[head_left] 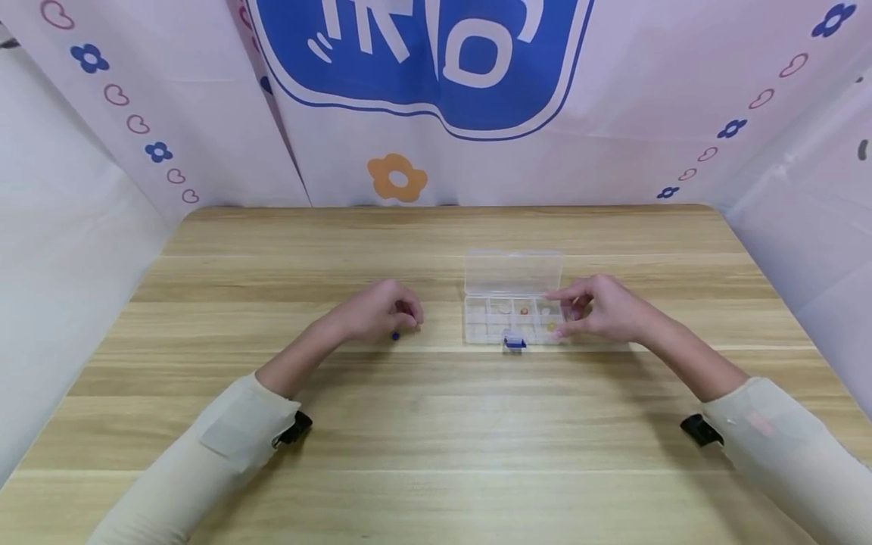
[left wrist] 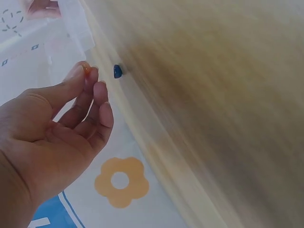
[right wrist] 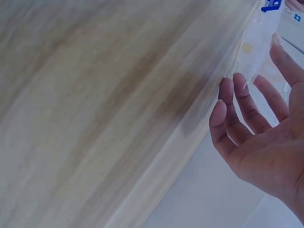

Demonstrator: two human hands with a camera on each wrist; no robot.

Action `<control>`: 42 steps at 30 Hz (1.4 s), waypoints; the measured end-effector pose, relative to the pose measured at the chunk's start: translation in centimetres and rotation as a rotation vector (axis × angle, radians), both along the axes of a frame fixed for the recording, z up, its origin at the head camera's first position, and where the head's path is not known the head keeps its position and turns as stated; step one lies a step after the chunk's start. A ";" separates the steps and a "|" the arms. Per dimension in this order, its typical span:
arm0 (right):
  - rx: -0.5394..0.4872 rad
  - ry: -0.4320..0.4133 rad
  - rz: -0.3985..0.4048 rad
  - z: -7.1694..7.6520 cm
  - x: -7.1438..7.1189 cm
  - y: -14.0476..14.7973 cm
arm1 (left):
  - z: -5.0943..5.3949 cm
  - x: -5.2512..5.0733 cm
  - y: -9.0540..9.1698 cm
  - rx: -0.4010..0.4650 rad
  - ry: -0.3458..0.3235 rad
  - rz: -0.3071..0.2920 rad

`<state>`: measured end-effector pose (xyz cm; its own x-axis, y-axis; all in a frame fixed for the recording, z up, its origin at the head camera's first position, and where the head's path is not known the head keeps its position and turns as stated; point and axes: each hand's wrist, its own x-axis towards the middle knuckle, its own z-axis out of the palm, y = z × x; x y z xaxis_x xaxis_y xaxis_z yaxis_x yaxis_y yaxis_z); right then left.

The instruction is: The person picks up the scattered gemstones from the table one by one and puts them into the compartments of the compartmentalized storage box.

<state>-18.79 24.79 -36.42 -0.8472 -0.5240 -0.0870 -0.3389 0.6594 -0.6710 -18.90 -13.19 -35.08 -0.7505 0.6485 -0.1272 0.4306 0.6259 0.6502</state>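
Observation:
My left hand (head_left: pixel 381 312) pinches a small orange bead-like piece (left wrist: pixel 86 68) between thumb and forefinger, just above the tabletop. Beside those fingertips a dark blue stone-like piece (left wrist: pixel 117 71) lies on the wood. A clear plastic compartment box (head_left: pixel 477 329) stands to the right with its lid (head_left: pixel 513 272) raised at the back. An orange-red piece (head_left: pixel 524 311) sits in a back compartment, and a yellow piece (head_left: pixel 552 326) lies at the front right. My right hand (head_left: pixel 599 309) holds the box's right end, thumb near the front corner and forefinger near the back.
The box's front edge has a blue-marked tab (head_left: pixel 515 343). The wooden table (head_left: pixel 436 439) runs back to a white printed cloth (head_left: pixel 341 166). Black wrist mounts sit under both sleeves.

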 end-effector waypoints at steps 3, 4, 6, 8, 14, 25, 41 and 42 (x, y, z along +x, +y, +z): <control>-0.006 0.000 0.004 0.0 0.0 0.0 | -0.1 0.0 0.0 -0.012 0.010 0.001; -0.008 0.000 0.005 0.0 0.0 0.0 | -0.1 0.0 0.0 -0.018 0.013 0.004; -0.007 0.001 0.006 0.0 0.0 -0.1 | -0.2 0.0 0.1 -0.027 0.017 0.011; -0.007 0.002 0.006 0.0 0.0 -0.1 | -0.2 0.1 0.2 -0.031 0.017 0.021; -0.004 -0.002 -0.003 0.0 0.0 -0.1 | -0.1 0.2 0.4 -0.030 0.019 0.037; 0.000 -0.010 -0.007 0.0 0.0 -0.1 | -0.1 0.0 0.6 0.035 0.022 0.041; 0.003 -0.005 -0.010 0.0 0.0 0.0 | -0.1 -0.2 1.5 0.067 0.044 0.027; 0.004 -0.005 -0.011 0.0 0.0 0.0 | 0.0 -0.2 1.6 0.069 0.043 0.030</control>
<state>-18.82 24.78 -36.44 -0.8527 -0.5140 -0.0930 -0.3282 0.6656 -0.6702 -19.10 -11.61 -35.10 -0.7737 0.6315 -0.0500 0.4409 0.5935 0.6733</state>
